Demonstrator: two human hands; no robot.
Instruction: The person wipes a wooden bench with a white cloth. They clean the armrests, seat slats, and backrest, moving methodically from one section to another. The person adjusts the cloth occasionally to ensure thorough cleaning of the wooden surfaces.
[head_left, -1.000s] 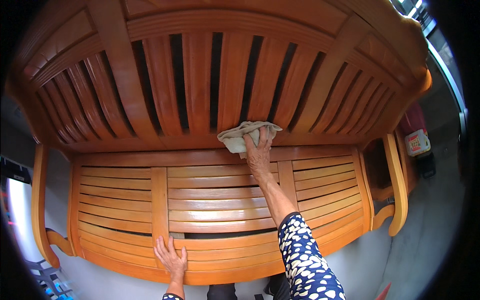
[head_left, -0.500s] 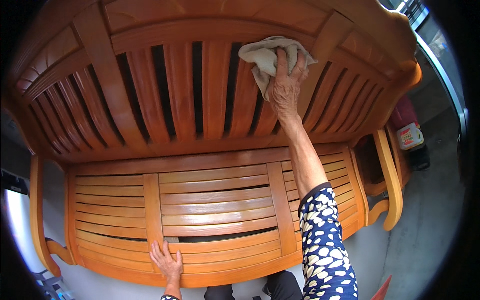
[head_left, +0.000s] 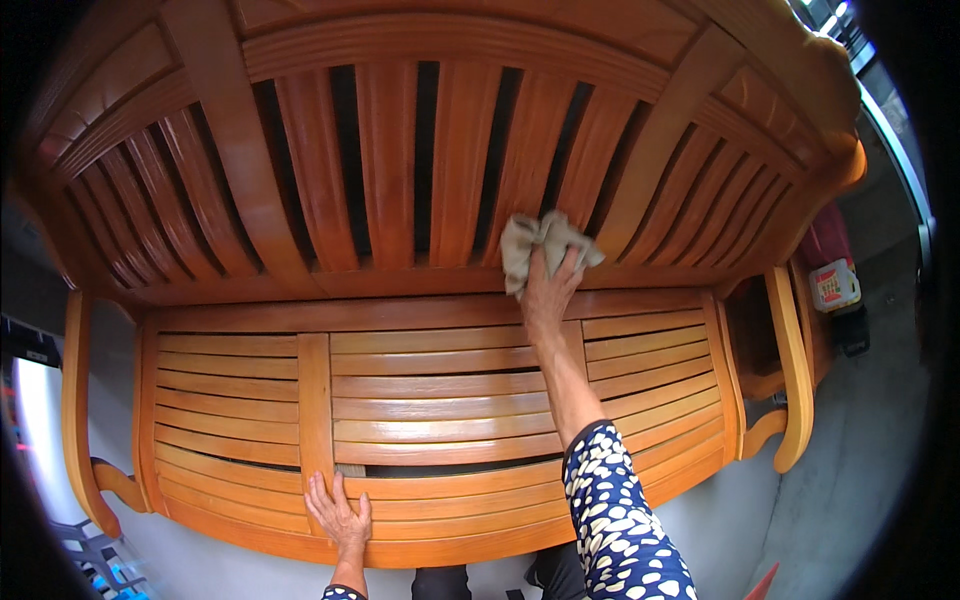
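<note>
A glossy brown wooden bench (head_left: 440, 408) with a slatted seat and a tall slatted backrest (head_left: 387, 170) fills most of the view. My right hand (head_left: 549, 287) presses a crumpled beige cloth (head_left: 532, 243) against the lower ends of the backrest slats, right of the middle. Its fingers are bent over the cloth, which partly hides them. Near the seat's front edge, my left hand (head_left: 341, 513) rests flat with fingers spread, beside a broad cross-piece (head_left: 315, 400). It holds nothing.
Curved wooden armrests stand at the left (head_left: 78, 400) and right (head_left: 790, 370) ends. Beyond the right one are a white container with a red-and-yellow label (head_left: 834, 286) and a dark red object (head_left: 826, 237). Grey floor (head_left: 850, 430) lies around the bench. Bluish-grey furniture (head_left: 95, 555) shows at lower left.
My right hand has slid the cloth down the backrest, from near the top rail to the slats' lower ends. The view has shifted slightly; my left hand stays on the seat.
</note>
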